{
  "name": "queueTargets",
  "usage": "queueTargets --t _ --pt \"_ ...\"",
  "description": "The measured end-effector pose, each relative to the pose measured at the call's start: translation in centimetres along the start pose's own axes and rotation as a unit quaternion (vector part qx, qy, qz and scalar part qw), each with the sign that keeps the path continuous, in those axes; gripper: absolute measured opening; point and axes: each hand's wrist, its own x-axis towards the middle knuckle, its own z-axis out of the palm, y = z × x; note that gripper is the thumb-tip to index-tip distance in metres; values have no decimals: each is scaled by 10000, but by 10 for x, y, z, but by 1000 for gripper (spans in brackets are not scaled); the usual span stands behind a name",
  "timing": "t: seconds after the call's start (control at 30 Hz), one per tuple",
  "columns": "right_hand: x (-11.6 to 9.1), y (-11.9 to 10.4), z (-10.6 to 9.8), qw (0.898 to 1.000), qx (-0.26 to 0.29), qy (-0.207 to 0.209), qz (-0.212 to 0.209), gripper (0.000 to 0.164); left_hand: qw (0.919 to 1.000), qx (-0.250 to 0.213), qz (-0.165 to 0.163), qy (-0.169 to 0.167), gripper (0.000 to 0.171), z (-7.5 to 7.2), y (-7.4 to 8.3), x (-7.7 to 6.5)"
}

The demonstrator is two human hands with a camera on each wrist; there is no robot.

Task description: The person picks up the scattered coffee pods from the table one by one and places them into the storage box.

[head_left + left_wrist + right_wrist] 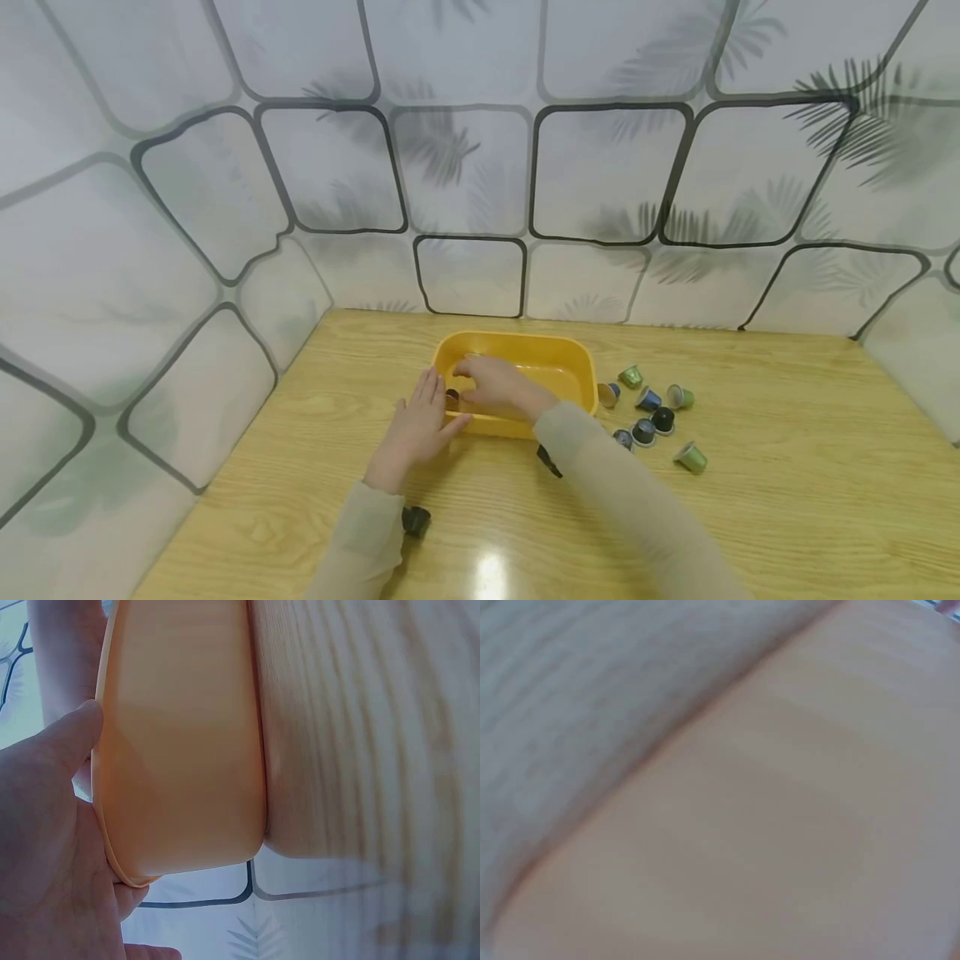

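My left hand (420, 425) rests against the left front corner of a yellow plastic box (517, 427), its fingers straight and its thumb spread along the front. In the left wrist view that thumb (71, 739) touches the box's rim. My right hand (495, 385) reaches over the front rim into the box's left part. Its thumb and fingers stand apart, with no object visible between them. Close to its fingertips, a dark brown coffee capsule (452, 397) lies in the box's left end. The right wrist view shows mostly blurred surfaces.
Right of the box lie several loose capsules, among them a green one (631, 377), a blue one (648, 400) and a black one (663, 419). Another black capsule (416, 522) sits beside the left sleeve. A patterned wall backs the wooden table (787, 467).
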Motion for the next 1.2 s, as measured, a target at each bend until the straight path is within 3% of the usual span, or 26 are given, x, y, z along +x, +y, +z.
queueTargets --t 0.33,0.8,1.03,1.2 --pt "-8 -3 -12 9993 -124 168 -303 36 10000 -52 43 39 77 -1 3 1" --pt "-34 -4 -25 9975 -214 420 -520 34 9999 -91 12 79 76 1 1 1" --pt "-57 1 -36 9976 -2 579 -392 35 9999 -99 28 55 77 1 0 1" --pt "-74 6 -42 9973 -174 658 -282 36 9999 -99 5 37 77 2 0 1"
